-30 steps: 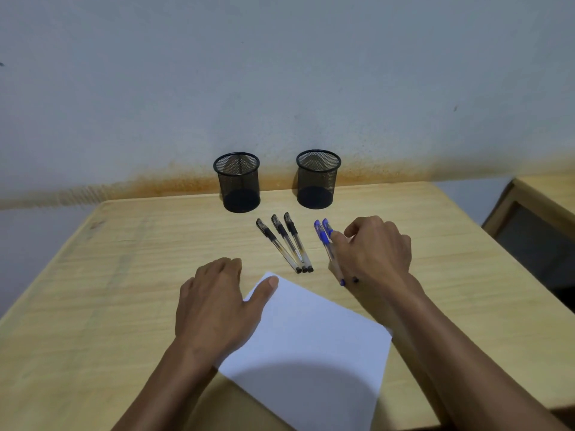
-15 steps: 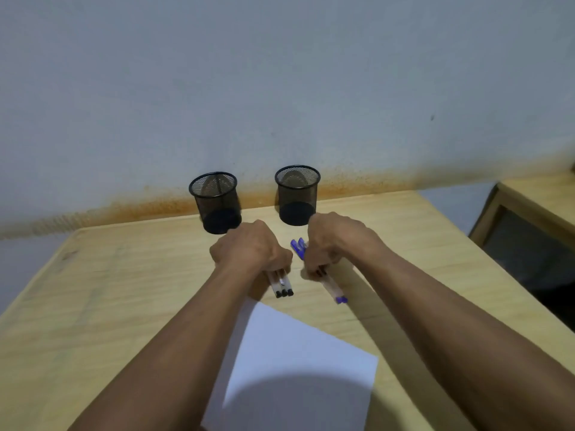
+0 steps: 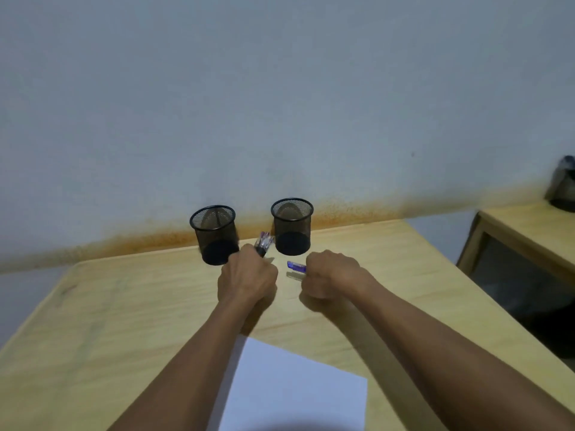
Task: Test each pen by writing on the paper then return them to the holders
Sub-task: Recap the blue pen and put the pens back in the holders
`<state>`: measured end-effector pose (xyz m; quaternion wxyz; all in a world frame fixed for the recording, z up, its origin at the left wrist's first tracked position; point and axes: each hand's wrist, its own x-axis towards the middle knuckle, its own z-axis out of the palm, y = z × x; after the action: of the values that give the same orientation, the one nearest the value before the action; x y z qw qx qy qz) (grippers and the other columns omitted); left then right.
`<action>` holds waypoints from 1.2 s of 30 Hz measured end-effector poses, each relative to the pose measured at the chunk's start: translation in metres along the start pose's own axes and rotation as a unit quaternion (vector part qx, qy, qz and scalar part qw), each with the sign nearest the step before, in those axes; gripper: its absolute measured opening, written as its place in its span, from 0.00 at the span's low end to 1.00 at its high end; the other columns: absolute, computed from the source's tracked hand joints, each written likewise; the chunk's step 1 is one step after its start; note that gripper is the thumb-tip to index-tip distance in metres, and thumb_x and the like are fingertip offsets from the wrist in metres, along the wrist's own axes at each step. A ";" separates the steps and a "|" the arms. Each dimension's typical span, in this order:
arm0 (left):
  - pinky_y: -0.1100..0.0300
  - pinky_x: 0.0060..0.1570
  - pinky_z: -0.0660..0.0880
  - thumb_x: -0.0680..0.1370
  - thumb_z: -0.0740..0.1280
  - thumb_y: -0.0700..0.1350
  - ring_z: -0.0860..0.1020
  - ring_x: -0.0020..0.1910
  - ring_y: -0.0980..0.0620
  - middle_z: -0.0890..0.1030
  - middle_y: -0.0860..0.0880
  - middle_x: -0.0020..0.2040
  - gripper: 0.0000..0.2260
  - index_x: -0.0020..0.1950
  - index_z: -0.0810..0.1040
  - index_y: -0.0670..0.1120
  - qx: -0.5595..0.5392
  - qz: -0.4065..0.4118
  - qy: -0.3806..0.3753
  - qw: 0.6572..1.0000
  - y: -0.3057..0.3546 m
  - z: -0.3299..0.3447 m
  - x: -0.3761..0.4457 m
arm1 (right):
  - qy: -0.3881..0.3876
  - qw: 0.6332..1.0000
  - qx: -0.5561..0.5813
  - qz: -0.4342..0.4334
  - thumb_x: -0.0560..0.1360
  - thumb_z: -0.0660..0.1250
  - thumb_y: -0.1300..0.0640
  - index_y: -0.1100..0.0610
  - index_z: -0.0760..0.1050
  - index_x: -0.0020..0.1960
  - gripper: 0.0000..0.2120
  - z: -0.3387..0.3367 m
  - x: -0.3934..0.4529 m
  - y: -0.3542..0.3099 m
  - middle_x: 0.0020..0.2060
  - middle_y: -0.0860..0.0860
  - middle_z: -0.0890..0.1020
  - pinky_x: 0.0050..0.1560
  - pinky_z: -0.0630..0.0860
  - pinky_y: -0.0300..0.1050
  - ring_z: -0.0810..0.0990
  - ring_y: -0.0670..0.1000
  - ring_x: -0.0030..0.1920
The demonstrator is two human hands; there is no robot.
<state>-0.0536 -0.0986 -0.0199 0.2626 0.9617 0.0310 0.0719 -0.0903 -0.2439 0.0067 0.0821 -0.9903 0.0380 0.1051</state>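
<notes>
Left hand (image 3: 247,276) is gripping a bundle of black pens (image 3: 264,243); right hand (image 3: 329,276) is gripping the blue pens (image 3: 296,266), both near two mesh holders (image 3: 214,233).

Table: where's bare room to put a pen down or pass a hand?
Free: the table left of the left hand, and the stretch right of the right hand toward the far edge. Crowded: around the two mesh holders, where both hands grip pens. The paper fills the near middle.
</notes>
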 end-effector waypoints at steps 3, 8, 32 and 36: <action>0.54 0.37 0.71 0.76 0.66 0.49 0.79 0.40 0.40 0.79 0.46 0.37 0.08 0.42 0.76 0.45 -0.178 0.029 0.096 0.979 0.002 -0.023 0.014 | 0.089 0.985 0.146 0.004 0.78 0.64 0.52 0.57 0.70 0.43 0.09 -0.012 0.002 0.006 0.40 0.53 0.76 0.37 0.71 0.47 0.76 0.58 0.41; 0.52 0.38 0.76 0.82 0.62 0.55 0.81 0.32 0.44 0.78 0.50 0.27 0.15 0.43 0.77 0.46 -0.510 0.052 0.132 0.849 0.024 -0.088 0.048 | 0.288 0.837 0.458 -0.083 0.83 0.57 0.41 0.58 0.82 0.48 0.23 -0.064 0.016 -0.011 0.34 0.54 0.85 0.43 0.81 0.52 0.84 0.54 0.37; 0.46 0.60 0.75 0.77 0.68 0.56 0.77 0.57 0.48 0.79 0.52 0.56 0.11 0.57 0.78 0.53 -0.446 -0.063 0.225 0.864 -0.041 -0.005 0.100 | 0.384 0.737 0.553 -0.055 0.83 0.61 0.44 0.51 0.69 0.76 0.24 0.016 0.105 -0.023 0.73 0.45 0.74 0.73 0.68 0.50 0.71 0.48 0.73; 0.47 0.61 0.75 0.75 0.72 0.52 0.78 0.55 0.51 0.81 0.52 0.55 0.11 0.56 0.81 0.52 -0.449 -0.056 0.243 0.858 -0.040 -0.007 0.099 | 0.380 0.741 0.552 -0.052 0.81 0.67 0.48 0.54 0.74 0.72 0.21 0.015 0.103 -0.023 0.76 0.46 0.71 0.69 0.67 0.41 0.69 0.47 0.74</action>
<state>0.0421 -0.0512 -0.0226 0.6536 0.6880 0.1120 0.2947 0.0092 -0.2248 -0.0261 0.5981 -0.7302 0.0658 -0.3237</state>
